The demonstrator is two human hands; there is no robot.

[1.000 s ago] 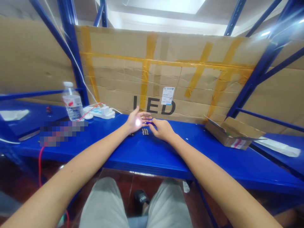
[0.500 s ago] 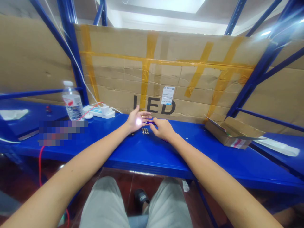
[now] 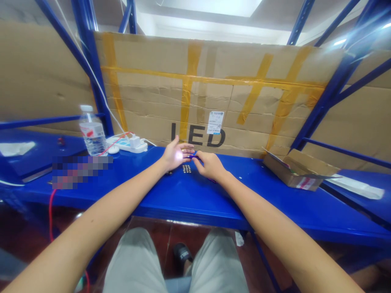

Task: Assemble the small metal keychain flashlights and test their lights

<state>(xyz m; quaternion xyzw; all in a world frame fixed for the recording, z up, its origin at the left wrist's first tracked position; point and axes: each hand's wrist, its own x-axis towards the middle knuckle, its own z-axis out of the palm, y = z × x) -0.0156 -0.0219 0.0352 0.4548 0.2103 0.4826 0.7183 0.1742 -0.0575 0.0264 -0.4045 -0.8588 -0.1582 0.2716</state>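
My left hand (image 3: 174,156) is held above the blue table with its palm turned up and fingers spread. A bright white spot of light falls on that palm. Between the thumb and fingers of my right hand (image 3: 210,166) is a small, slim purple-blue flashlight (image 3: 192,156), pointed at the left palm; much of it is hidden by the fingers. Just below and between the hands, several small silvery round pieces (image 3: 186,168) like button cells lie in neat rows on the table. A few small dark bits (image 3: 169,173) lie under the left wrist.
A water bottle (image 3: 92,132) and a white power strip (image 3: 130,143) with plugs and cables stand at the left. An open cardboard box (image 3: 301,169) sits at the right. Behind the blue table (image 3: 195,199) rises a large taped cardboard sheet (image 3: 146,101).
Both hands keep nearly the same pose. The light spot on the left palm has shifted very slightly, and the view has moved a little.
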